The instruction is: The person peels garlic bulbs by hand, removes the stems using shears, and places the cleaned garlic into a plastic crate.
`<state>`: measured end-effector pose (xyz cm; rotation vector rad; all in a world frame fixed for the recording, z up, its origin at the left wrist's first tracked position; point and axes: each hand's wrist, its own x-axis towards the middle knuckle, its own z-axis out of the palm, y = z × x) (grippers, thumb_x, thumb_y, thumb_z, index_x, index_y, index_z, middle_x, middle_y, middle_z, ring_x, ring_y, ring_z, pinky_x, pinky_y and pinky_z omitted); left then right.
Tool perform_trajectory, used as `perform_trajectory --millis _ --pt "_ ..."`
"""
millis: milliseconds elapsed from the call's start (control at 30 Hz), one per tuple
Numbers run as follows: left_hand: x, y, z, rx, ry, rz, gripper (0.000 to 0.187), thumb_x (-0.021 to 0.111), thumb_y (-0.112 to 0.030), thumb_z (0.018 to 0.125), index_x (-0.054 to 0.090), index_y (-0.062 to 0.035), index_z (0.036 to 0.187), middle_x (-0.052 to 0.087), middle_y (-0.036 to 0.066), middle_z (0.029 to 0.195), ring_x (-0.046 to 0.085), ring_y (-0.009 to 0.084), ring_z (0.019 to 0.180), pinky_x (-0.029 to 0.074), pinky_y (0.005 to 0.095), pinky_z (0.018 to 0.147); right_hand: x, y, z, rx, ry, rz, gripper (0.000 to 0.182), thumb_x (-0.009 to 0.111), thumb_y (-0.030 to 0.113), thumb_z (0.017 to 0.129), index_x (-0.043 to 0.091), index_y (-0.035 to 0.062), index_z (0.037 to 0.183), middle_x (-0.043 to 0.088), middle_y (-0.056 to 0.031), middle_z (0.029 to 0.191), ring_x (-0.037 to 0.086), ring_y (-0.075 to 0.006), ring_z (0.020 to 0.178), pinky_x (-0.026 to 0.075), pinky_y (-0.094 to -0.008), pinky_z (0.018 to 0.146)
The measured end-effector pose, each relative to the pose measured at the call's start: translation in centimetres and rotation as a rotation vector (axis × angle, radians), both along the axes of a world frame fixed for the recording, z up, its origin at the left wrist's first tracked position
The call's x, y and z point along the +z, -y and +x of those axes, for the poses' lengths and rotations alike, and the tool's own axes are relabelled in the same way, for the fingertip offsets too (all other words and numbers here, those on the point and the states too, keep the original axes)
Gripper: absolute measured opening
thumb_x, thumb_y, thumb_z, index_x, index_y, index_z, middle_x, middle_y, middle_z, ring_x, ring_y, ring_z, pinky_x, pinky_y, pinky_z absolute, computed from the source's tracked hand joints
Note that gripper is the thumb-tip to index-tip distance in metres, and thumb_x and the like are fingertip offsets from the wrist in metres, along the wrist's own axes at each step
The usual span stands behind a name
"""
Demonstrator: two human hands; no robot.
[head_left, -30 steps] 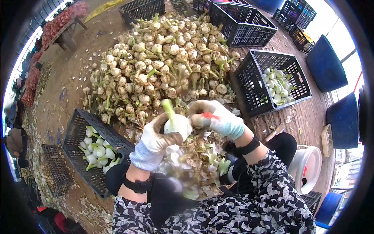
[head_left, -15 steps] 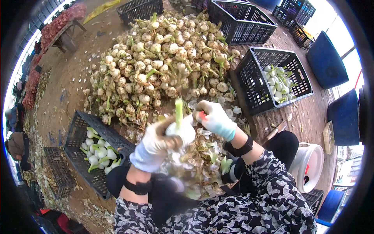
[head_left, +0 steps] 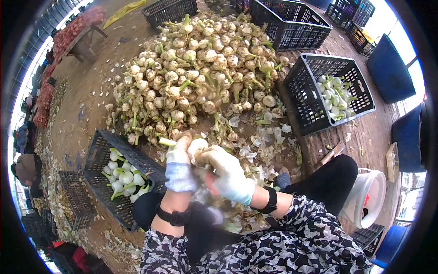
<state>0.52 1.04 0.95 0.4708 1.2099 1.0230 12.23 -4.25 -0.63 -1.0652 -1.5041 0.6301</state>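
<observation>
Both hands wear pale gloves and meet at a white bulb (head_left: pixel 197 146) in front of the heap of unpeeled bulbs (head_left: pixel 196 68). My left hand (head_left: pixel 180 160) is closed round the bulb, whose cut green stem points left. From the right, my right hand (head_left: pixel 224 176) presses its curled fingers against the same bulb. Something red shows in the right palm, mostly hidden by the fingers. Loose peelings (head_left: pixel 255 157) lie under and beyond the hands. Left of them, a black crate (head_left: pixel 98 155) holds peeled white bulbs (head_left: pixel 123 176).
On the right a black crate (head_left: pixel 296 96) holds peeled bulbs, near a white bucket (head_left: pixel 374 194). Other black crates (head_left: pixel 303 34) stand behind the heap. Blue tubs (head_left: pixel 390 71) line the far right. A person (head_left: pixel 27 169) is at the far left, near red sacks (head_left: pixel 75 32).
The bulb has turned from stem up to stem pointing left. My right hand has come down and left onto it. The whole view has shifted slightly.
</observation>
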Motion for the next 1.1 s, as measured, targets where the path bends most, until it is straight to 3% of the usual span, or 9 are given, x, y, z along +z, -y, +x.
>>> perform_trajectory --millis 100,300,400,567,700,833,967,1033,1100 --pt "-3.9 -0.5 -1.8 -0.092 -0.433 0.553 0.019 0.055 -0.009 0.084 0.061 0.0023 0.097 0.065 0.011 0.089 0.065 0.0198 0.079 0.056 0.0317 0.071 -3.4 -2.3 2.8 -0.252 -0.043 -0.086 0.019 0.063 0.001 0.075 0.059 0.0058 0.093 0.06 -0.0117 0.082 0.059 -0.0289 0.074 0.049 -0.037 0.067" --pt "-3.1 -1.4 -2.7 0.141 0.558 0.092 0.02 0.051 -0.016 0.088 0.067 -0.0039 0.087 0.068 0.014 0.09 0.067 0.0254 0.082 0.058 0.0382 0.07 -6.9 -2.0 7.2 0.232 0.772 -0.836 0.039 0.061 0.019 0.086 0.055 0.0024 0.121 0.064 -0.0201 0.109 0.061 -0.0249 0.104 0.047 -0.0355 0.089" --pt "-2.0 -1.3 -3.0 0.121 0.508 0.144 0.021 0.045 -0.016 0.089 0.063 -0.005 0.091 0.067 0.013 0.091 0.066 0.0231 0.08 0.057 0.0343 0.07 -4.1 -2.9 7.1 0.207 -0.103 -0.537 0.049 0.062 0.024 0.086 0.05 0.0042 0.129 0.064 -0.0181 0.11 0.06 -0.0202 0.104 0.046 -0.0313 0.09" --pt "1.8 -1.9 -8.7 0.769 -0.672 0.772 0.009 0.058 -0.005 0.083 0.057 0.0005 0.09 0.06 0.009 0.086 0.062 0.0219 0.061 0.057 0.0319 0.06 -10.8 -5.9 13.1 -0.284 0.453 -0.858 0.039 0.063 0.024 0.079 0.062 0.0008 0.111 0.068 -0.0165 0.096 0.066 -0.0243 0.088 0.05 -0.0315 0.079" --pt "1.8 -1.4 -9.1 0.482 -1.446 0.676 0.048 0.072 -0.008 0.077 0.051 0.0016 0.118 0.052 0.012 0.116 0.053 0.0198 0.103 0.047 0.0326 0.086 -18.0 -8.3 13.5 -0.227 0.45 -0.992 0.036 0.063 0.027 0.079 0.064 0.001 0.105 0.067 -0.019 0.098 0.064 -0.0316 0.092 0.049 -0.0342 0.082" --pt "1.3 -1.6 -5.5 0.2 -0.657 0.512 0.028 0.065 -0.007 0.081 0.06 0.0002 0.107 0.059 0.009 0.107 0.055 0.0188 0.099 0.042 0.0309 0.092 -24.0 -11.7 9.4 -0.022 0.795 -1.067 0.03 0.059 0.027 0.085 0.064 0.0077 0.107 0.065 -0.019 0.102 0.061 -0.0348 0.098 0.048 -0.0394 0.084" --pt "0.9 -1.7 -4.5 0.015 -0.608 0.439 0.026 0.062 -0.005 0.083 0.06 0.0023 0.107 0.062 0.007 0.099 0.058 0.0148 0.092 0.046 0.0267 0.086 -27.4 -9.9 7.2 -0.112 0.961 -0.909 0.04 0.06 0.013 0.08 0.058 0.0146 0.12 0.062 -0.017 0.108 0.06 -0.0352 0.099 0.048 -0.0408 0.086" --pt "1.0 -1.7 -4.1 0.017 -0.434 0.311 0.026 0.062 -0.006 0.082 0.059 0.0039 0.106 0.063 0.008 0.098 0.059 0.0151 0.089 0.046 0.0261 0.084 -38.5 -10.6 9.4 -0.188 0.215 -1.123 0.039 0.059 0.01 0.081 0.057 0.0121 0.12 0.064 -0.0146 0.101 0.063 -0.0314 0.091 0.05 -0.0374 0.082" --pt "0.8 -1.6 -4.0 -0.017 -0.293 0.229 0.027 0.061 -0.005 0.082 0.058 0.0053 0.107 0.063 0.009 0.097 0.06 0.0155 0.088 0.047 0.0259 0.083 -26.5 -9.5 7.3 -0.268 -0.74 -1.196 0.045 0.059 0.008 0.085 0.048 0.0078 0.129 0.065 -0.01 0.096 0.063 -0.019 0.079 0.051 -0.0303 0.07"
